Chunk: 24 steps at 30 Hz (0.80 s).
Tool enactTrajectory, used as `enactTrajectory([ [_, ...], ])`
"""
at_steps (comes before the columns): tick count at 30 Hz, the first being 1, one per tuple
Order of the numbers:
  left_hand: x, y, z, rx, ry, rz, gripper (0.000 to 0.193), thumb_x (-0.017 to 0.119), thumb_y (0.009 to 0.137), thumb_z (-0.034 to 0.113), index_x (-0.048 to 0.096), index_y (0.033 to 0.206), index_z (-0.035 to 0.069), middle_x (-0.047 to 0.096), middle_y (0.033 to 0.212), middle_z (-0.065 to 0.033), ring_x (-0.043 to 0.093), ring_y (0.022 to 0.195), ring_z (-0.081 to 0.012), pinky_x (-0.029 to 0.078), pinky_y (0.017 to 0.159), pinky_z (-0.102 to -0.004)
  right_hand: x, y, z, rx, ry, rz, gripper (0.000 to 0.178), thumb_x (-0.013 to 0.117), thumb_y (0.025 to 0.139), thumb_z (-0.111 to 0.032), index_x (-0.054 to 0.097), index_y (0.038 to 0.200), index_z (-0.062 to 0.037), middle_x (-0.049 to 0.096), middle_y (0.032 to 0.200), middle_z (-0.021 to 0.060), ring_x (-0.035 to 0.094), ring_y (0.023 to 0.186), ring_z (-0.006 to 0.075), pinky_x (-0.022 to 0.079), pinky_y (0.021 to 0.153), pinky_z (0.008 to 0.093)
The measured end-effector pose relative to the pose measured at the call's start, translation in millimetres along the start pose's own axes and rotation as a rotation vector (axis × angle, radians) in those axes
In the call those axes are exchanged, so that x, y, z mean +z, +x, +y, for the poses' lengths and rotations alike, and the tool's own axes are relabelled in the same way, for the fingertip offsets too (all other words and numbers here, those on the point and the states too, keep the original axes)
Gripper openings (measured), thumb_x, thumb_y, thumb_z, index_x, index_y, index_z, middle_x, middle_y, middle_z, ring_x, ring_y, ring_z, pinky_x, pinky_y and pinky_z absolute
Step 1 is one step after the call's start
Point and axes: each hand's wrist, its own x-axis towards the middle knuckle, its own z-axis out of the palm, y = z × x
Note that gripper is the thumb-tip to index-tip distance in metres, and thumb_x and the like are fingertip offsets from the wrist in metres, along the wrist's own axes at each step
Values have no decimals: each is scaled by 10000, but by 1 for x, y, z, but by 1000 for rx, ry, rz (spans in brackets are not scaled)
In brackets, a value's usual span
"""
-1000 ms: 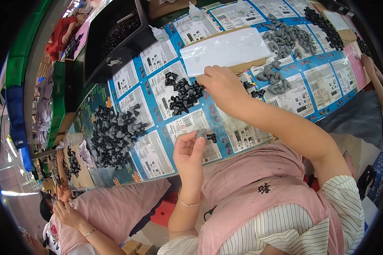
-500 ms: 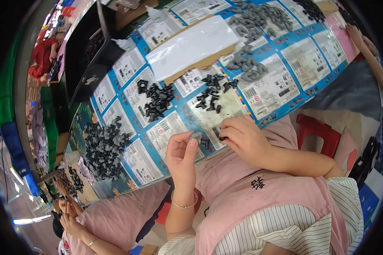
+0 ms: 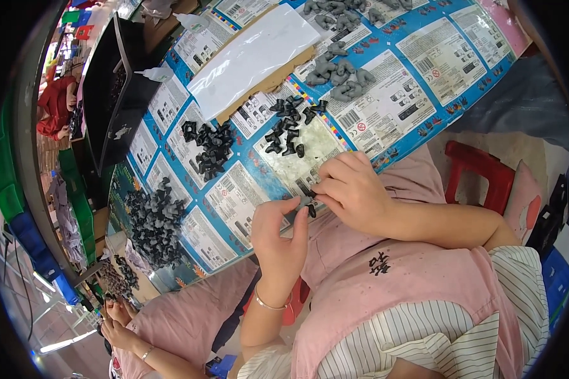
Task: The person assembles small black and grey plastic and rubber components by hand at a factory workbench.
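Note:
My left hand (image 3: 278, 237), with a bangle on its wrist, pinches a small grey-and-black plastic piece (image 3: 307, 203) between thumb and forefinger at the table's near edge. Close against it, my right hand (image 3: 353, 192) has its fingertips closed on a small black plastic piece (image 3: 312, 194), mostly covered by the fingers. The two pieces meet or nearly meet; I cannot tell which. Just beyond my hands lies a loose group of black boot-like pieces (image 3: 289, 129). Farther left is a denser black heap (image 3: 212, 150). Curved grey pieces (image 3: 344, 81) lie farther back.
A large heap of grey-and-black pieces (image 3: 155, 224) covers the table's left end. A white sheet on cardboard (image 3: 256, 57), a dropper bottle (image 3: 157, 74) and a black bin (image 3: 104, 95) stand beyond. Another person's hands (image 3: 120, 322) work at lower left. A red stool (image 3: 477, 177) stands right.
My hands have come together, the right one moving left and down, bringing its black piece to the grey-and-black piece in my left. The whole view has shifted slightly.

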Motion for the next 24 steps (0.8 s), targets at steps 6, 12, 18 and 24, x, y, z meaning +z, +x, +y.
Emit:
enactTrajectory([
  [6, -3, 11, 9, 165, 226, -69, 170, 721, 728, -26, 638, 869, 14, 616, 830, -109, 582, 779, -279, 464, 699, -345, 2, 0, 1, 10, 0, -1, 181, 747, 650, -68, 655, 805, -62, 555, 874, 31, 522, 866, 228, 355, 772, 368],
  [12, -12, 27, 19, 170, 215, -243, 161, 714, 735, -8, 622, 862, 27, 595, 801, -102, 559, 777, -293, 448, 676, -377, 5, -1, 4, 4, -1, 22, 163, 744, 643, -71, 653, 778, -65, 558, 844, 20, 518, 851, 220, 357, 764, 366],
  [18, -15, 33, 12, -79, 33, -334, 161, 731, 764, 38, 618, 876, 16, 594, 755, -114, 587, 714, -282, 478, 626, -364, 5, -3, 6, -7, -7, -3, 136, 725, 664, -100, 654, 775, -65, 557, 835, 17, 517, 840, 215, 356, 764, 359],
  [24, -16, 31, 22, 77, 356, -403, 162, 701, 813, 81, 586, 900, 8, 592, 709, -140, 603, 636, -320, 482, 549, -394, 4, -2, 7, -8, 1, -17, 95, 684, 698, -106, 654, 777, -64, 556, 837, 16, 511, 842, 208, 355, 769, 352],
])
